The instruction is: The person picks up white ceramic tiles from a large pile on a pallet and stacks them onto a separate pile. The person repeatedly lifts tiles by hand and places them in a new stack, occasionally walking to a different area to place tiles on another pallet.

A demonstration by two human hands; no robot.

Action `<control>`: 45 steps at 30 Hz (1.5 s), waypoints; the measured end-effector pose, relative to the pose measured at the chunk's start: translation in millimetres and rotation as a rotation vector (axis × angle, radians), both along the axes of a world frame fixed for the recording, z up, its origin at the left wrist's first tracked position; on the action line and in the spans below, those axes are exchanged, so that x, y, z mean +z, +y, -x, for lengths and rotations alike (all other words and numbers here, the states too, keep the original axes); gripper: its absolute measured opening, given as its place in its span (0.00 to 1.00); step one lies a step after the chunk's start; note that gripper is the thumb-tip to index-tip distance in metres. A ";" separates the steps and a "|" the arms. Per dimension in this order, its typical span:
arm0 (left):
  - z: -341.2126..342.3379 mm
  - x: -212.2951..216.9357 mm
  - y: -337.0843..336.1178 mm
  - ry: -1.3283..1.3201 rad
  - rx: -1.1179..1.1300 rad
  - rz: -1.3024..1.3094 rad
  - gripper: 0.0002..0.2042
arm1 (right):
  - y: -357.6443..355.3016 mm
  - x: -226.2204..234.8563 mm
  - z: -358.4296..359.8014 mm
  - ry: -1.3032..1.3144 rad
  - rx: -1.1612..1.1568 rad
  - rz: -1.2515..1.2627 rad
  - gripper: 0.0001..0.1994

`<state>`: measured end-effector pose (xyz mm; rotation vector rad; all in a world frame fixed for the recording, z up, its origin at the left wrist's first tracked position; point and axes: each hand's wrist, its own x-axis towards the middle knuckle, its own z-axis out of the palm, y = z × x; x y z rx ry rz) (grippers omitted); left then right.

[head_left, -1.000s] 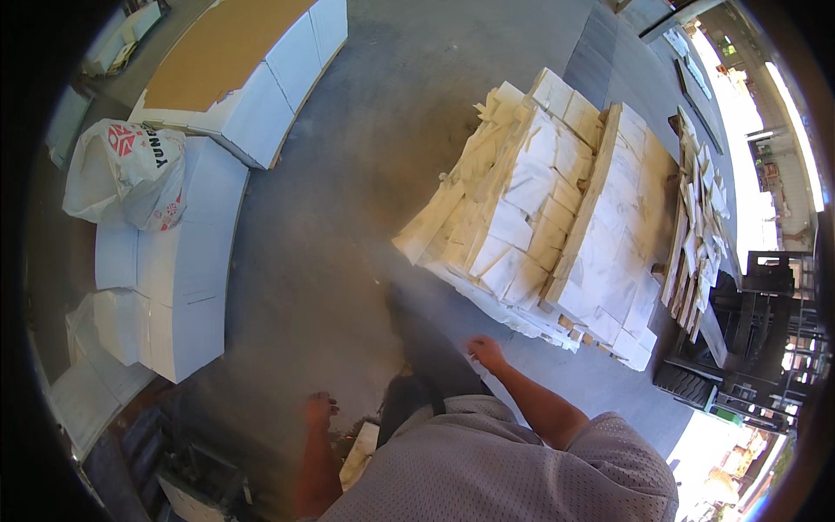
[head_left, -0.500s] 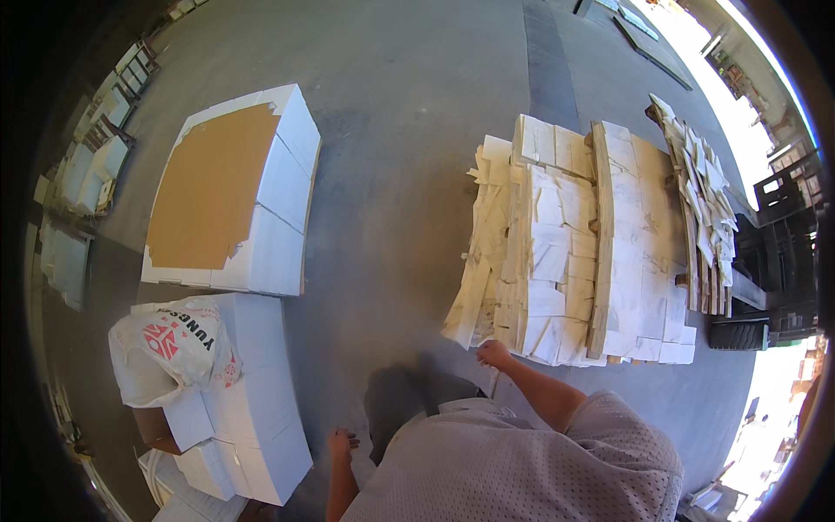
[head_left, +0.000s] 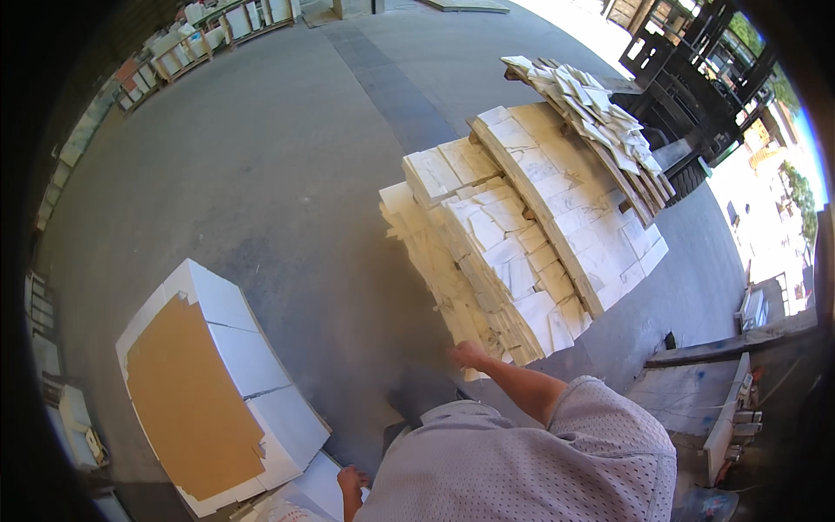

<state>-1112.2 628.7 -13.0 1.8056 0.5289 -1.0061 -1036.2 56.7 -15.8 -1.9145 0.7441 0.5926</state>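
Note:
My left hand hangs low beside my body, near the white boxes at the lower left. Its fingers are loosely bent and apart, and nothing shows in them. My right hand is held out ahead of me with its fingers curled in, and I see no object in it. Behind it stands a stack of pale stone pieces, layered with wooden boards. The hand overlaps the stack's near edge in the view; I cannot tell whether they touch. To the left is a white boxed stack topped with a brown cardboard sheet.
A dark forklift stands at the upper right, by a wooden pallet loaded with broken stone pieces. More crates line the far left wall. At the right lies a pale slab with a wooden beam.
My view has turned to the right. The stone stack and the carton-topped boxes have shifted and tilted in view, and the white plastic bag has mostly left the picture. Both hands stay low.

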 end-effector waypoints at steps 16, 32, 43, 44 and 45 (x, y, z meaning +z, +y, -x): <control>-571.2 31.5 -95.7 0.047 0.007 0.004 0.14 | -19.1 -82.6 -159.8 -0.043 -0.016 0.018 0.10; -1052.4 17.1 -191.4 -0.092 -0.892 -0.167 0.12 | -120.7 -5.6 -596.5 0.139 -1.009 -0.072 0.09; -1374.0 48.2 -549.6 -0.171 -0.769 -0.048 0.14 | -40.3 -42.5 -611.9 0.104 -1.385 -0.276 0.07; -1375.7 50.6 -588.7 -0.195 -0.805 -0.003 0.14 | -49.5 -39.9 -618.5 0.119 -1.417 -0.290 0.08; -1376.2 53.7 -624.9 -0.215 -0.840 0.054 0.15 | -65.0 -35.6 -624.1 -0.056 -1.660 -0.456 0.07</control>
